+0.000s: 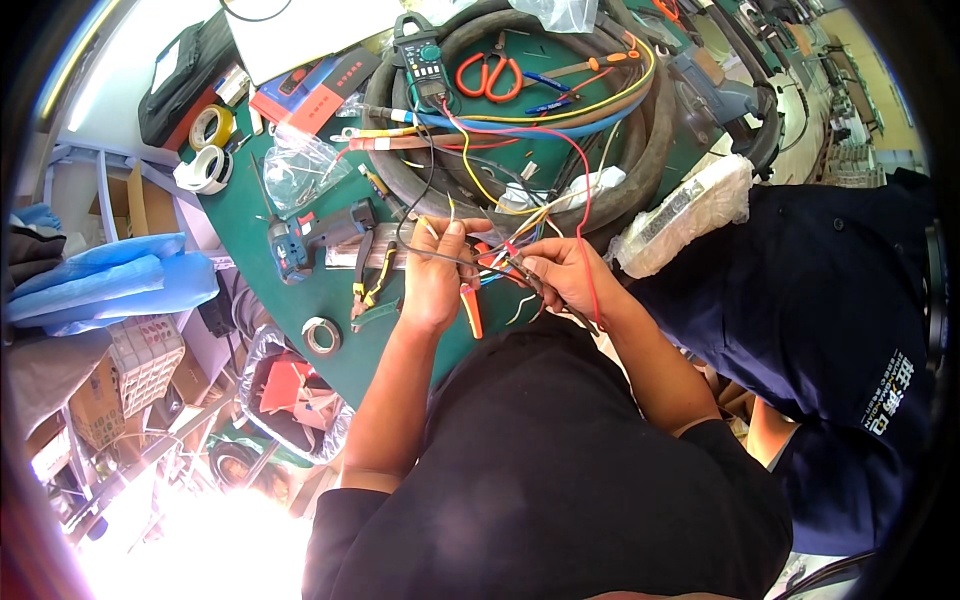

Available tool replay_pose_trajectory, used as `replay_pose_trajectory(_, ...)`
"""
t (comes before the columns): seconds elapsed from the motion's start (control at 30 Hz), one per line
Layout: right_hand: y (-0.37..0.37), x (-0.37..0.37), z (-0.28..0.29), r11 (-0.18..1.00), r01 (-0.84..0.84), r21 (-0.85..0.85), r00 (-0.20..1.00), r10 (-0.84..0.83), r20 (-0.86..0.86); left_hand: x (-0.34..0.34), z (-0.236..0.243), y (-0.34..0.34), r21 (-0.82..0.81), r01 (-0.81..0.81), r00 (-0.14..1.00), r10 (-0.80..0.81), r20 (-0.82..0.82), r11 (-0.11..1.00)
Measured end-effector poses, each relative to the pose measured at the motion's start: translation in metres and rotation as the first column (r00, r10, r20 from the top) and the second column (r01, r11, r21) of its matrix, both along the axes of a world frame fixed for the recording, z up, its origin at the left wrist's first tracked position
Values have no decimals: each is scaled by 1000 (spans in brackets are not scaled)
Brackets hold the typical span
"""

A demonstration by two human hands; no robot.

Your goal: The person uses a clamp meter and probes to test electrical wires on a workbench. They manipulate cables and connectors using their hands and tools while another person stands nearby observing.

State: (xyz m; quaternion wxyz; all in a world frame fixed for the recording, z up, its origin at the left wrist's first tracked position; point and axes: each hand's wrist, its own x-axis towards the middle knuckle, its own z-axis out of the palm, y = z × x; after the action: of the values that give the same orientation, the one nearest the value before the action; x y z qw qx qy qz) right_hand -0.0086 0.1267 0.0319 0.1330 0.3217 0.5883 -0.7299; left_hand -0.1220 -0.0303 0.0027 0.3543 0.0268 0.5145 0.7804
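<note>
My left hand point(437, 275) is closed, pinching a thin pale wire point(451, 210) whose tip points up past the thumb. To its right, the fingers of my right hand point(565, 272) are closed on a slim dark piece point(528, 272), partly hidden; its kind I cannot make out. Several thin coloured wires point(492, 262) fan out between the hands. Above lies a clamp meter point(424, 70). Its red test lead point(585, 170) curves down past my right hand, and a black test lead point(402, 235) crosses by my left. Beneath my left hand shows an orange handle point(472, 310).
A thick black cable coil point(655, 160) fills the green table point(270, 350). Red-handled cutters point(489, 76), a cordless drill point(300, 245), pliers point(372, 280) and tape rolls point(321, 336) lie around. A bin point(290, 400) stands left below. At right, another person's dark sleeve point(800, 280) is close.
</note>
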Motion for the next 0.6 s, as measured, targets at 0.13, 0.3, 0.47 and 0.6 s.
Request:
replay_pose_trajectory(0.13,2,2,-1,1000,-7,-6,1000,7,-19,-2,-4,-3,20,38,999,-38,13,999)
replay_pose_trajectory(0.3,1,3,-3,1000,1,-17,1000,-1,-10,-3,-1,-2,-77,81,997,-82,-1,994)
replay_pose_trajectory(0.47,1,4,-7,999,18,-32,999,-19,-33,-1,-2,-1,-135,105,992,-112,-50,985)
replay_pose_trajectory(0.6,0,4,-2,1000,12,6,1000,-12,-8,-1,-5,-2,-137,116,991,-125,-57,984)
